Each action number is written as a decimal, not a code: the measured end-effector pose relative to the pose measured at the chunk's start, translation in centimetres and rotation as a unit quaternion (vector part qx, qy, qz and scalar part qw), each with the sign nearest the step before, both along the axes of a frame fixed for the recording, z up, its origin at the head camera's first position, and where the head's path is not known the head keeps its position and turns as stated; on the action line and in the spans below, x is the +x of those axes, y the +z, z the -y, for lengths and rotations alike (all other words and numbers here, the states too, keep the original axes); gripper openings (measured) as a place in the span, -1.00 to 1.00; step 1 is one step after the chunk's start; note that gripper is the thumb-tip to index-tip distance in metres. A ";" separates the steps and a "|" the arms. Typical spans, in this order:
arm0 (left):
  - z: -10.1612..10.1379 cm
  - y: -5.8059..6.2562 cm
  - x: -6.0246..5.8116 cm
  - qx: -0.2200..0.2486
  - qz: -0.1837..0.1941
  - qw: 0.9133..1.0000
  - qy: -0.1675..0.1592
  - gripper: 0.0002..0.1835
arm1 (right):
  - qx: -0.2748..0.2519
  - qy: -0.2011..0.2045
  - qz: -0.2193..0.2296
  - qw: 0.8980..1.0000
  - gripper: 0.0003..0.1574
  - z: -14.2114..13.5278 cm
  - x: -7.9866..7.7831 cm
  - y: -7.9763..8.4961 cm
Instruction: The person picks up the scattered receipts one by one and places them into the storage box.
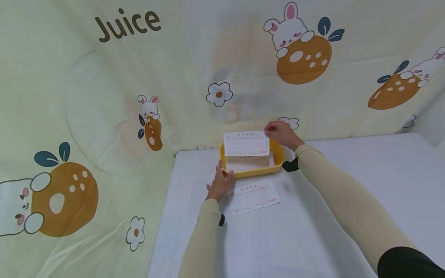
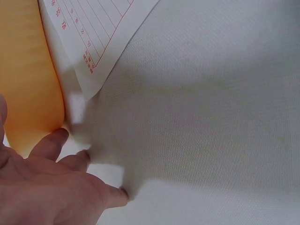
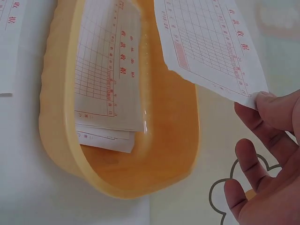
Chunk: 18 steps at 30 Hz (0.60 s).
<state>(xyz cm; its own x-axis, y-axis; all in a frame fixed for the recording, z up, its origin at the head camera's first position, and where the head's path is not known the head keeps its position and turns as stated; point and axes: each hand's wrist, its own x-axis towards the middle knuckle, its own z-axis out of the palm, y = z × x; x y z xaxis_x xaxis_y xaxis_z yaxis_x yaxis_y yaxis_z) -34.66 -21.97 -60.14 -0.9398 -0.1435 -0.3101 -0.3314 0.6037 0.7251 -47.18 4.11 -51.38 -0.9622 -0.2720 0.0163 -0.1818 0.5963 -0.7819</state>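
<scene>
My right hand (image 1: 282,134) pinches one corner of a printed receipt slip (image 1: 246,143) between thumb and fingertips. The slip hangs over a yellow plastic basket (image 1: 255,173), its lower edge above the slips inside. In the right wrist view the other fingers spread loosely below the pinch. My left hand (image 1: 221,183) holds the basket's near left corner, thumb on the front wall and a finger along the side. In the left wrist view its remaining fingers fan out beside the basket wall (image 2: 35,79). Inside the basket lies a stack of similar slips (image 3: 105,79).
Another receipt slip (image 1: 255,197) lies flat on the white tablecloth (image 1: 264,239), just in front of the basket. A pale curtain printed with rabbits and orange fruit (image 1: 180,69) hangs close behind the basket and along the table's left side.
</scene>
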 end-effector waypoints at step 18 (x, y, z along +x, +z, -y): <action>0.3 0.2 -0.7 0.003 0.013 1.000 -0.005 -0.17 | -0.025 -0.019 0.019 0.999 -0.62 0.7 0.2 -2.4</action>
<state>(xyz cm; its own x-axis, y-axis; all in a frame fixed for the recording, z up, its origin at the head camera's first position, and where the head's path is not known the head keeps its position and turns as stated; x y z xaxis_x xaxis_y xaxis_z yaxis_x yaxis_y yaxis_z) -35.38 -22.26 -59.92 -0.9329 -0.1316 -0.3351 -0.3436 0.6037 0.7194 -47.01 3.43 -53.78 -0.9719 -0.2351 -0.0082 -0.1289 0.5614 -0.8174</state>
